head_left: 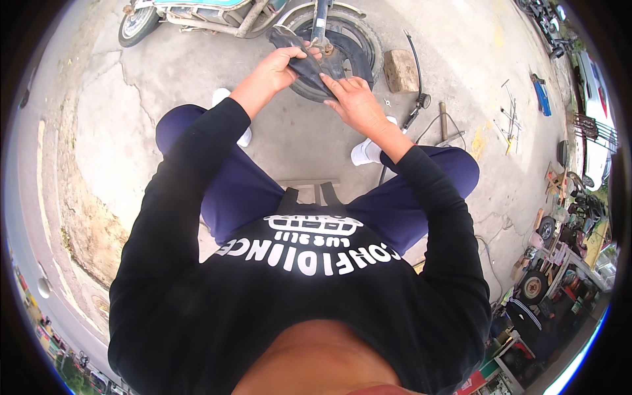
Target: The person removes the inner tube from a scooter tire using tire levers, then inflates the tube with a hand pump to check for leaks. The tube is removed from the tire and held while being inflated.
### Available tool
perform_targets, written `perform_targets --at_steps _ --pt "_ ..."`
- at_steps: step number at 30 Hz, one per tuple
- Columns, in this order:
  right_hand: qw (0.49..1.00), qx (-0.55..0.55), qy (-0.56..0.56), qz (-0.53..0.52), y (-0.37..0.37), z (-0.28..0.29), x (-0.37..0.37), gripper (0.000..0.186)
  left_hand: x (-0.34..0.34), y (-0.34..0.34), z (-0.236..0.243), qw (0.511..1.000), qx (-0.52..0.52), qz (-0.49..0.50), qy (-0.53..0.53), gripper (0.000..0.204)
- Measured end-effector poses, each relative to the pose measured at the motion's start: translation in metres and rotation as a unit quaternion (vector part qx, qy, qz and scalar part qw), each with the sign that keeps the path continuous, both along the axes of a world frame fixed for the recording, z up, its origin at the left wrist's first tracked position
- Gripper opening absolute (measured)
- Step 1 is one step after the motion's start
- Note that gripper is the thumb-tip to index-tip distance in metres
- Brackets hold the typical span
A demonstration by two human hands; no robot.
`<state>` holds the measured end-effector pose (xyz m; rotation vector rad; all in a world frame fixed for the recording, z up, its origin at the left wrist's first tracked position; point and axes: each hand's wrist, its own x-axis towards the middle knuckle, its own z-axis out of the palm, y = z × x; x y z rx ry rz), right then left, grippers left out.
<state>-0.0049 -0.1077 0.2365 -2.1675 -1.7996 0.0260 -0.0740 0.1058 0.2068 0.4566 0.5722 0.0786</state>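
Observation:
A limp black inner tube [305, 68] stretches between my hands in front of a motorcycle wheel [376, 49]. My left hand [280, 68] is closed round its left part, with the thumb on top and fingertips showing beyond. At the tube's right side, my right hand [359, 104] grips it, the index finger laid along the rubber and the other fingers bent. More of the black tube hangs across the wheel's spokes and hub. The fork leg [320, 23] rises above the wheel, behind my hands.
A worn block [401, 71] stands right of the wheel. Beside it are a floor pump [421, 102] with a gauge and hose, and a hammer [443, 118]. The motorcycle [224, 16] spans the far side. Metal tools [510, 118] lie farther right; loose wheels [533, 286] sit among clutter.

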Motion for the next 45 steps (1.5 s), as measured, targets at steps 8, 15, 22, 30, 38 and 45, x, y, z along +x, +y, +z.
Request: perform_targets --at_steps 8,15,22,30,38,45 --pt "0.987 -0.026 0.003 -0.158 -0.079 0.098 0.047 0.035 -0.004 0.02 -0.039 0.999 0.012 -0.011 -0.029 0.042" --pt "0.928 -0.231 0.092 -0.277 -0.185 0.15 0.139 0.036 0.0 0.016 -0.031 0.999 0.027 -0.031 -0.01 0.053" --pt "0.774 -0.199 0.432 -0.417 -0.242 -0.022 0.194 0.035 0.015 -0.002 -0.02 0.993 -0.053 -0.104 -0.026 0.041" --pt "0.895 -0.122 0.189 -0.386 -0.205 -0.276 0.179 0.02 0.016 -0.016 -0.036 0.979 0.084 -0.17 0.082 0.03" --pt "0.882 -0.179 0.131 -0.415 -0.156 -0.345 0.202 0.019 0.036 -0.026 -0.037 0.963 0.149 -0.189 0.12 0.028" --pt "0.89 -0.132 0.142 -0.414 -0.165 -0.369 0.205 0.016 0.044 -0.032 -0.034 0.964 0.129 -0.182 0.144 0.026"
